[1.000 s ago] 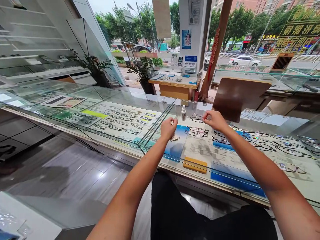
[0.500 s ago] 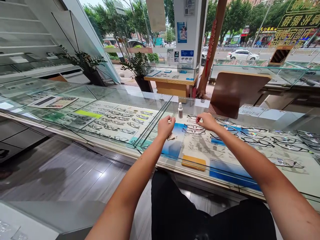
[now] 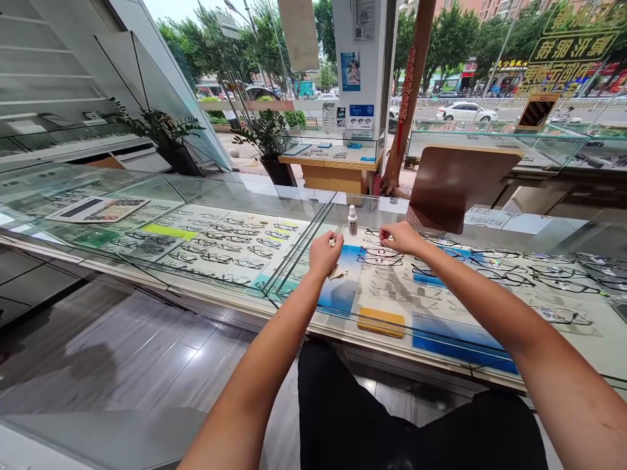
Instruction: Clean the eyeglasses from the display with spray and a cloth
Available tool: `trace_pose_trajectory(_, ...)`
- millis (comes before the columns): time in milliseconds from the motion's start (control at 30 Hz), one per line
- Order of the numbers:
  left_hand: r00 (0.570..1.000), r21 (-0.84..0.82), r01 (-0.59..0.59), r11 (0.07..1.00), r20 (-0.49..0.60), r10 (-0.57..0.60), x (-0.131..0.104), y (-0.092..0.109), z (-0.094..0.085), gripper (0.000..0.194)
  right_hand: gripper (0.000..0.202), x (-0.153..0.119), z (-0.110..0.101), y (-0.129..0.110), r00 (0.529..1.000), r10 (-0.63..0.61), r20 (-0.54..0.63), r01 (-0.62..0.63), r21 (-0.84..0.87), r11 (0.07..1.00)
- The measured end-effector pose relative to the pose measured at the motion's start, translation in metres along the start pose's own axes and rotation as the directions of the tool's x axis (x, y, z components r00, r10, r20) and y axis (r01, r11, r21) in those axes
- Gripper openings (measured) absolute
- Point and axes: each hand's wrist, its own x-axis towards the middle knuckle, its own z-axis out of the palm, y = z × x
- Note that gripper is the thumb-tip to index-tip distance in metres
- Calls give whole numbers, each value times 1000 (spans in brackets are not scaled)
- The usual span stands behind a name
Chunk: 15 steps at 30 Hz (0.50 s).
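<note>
So there's some small pale stuff [image 3: 334,242] tucked in the curled fingers of the left hand [image 3: 325,252], mid-frame over the glass-topped desk [image 3: 308,199], while the right hand [image 3: 398,237] just to its right has its fingertips pinched in, can't tell on what. A little white bottle [image 3: 353,220] stands upright between and just beyond them, with rows of eyeglasses [image 3: 382,256] under the glass and a yellow case [image 3: 381,322] lower down, right of center.
</note>
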Motion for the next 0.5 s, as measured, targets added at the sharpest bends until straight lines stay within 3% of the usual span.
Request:
trace_pose_trajectory(367, 1000, -4, 9, 1000, 7, -9, -1, 1, 0, 31, 11, 6, -5, -3, 999, 11, 49, -6, -114, 993)
trace_pose_trajectory(500, 1000, -1, 12, 1000, 10, -12, -1, 1, 0, 31, 24, 8, -17, -2, 1000, 19, 23, -15, -192, 981)
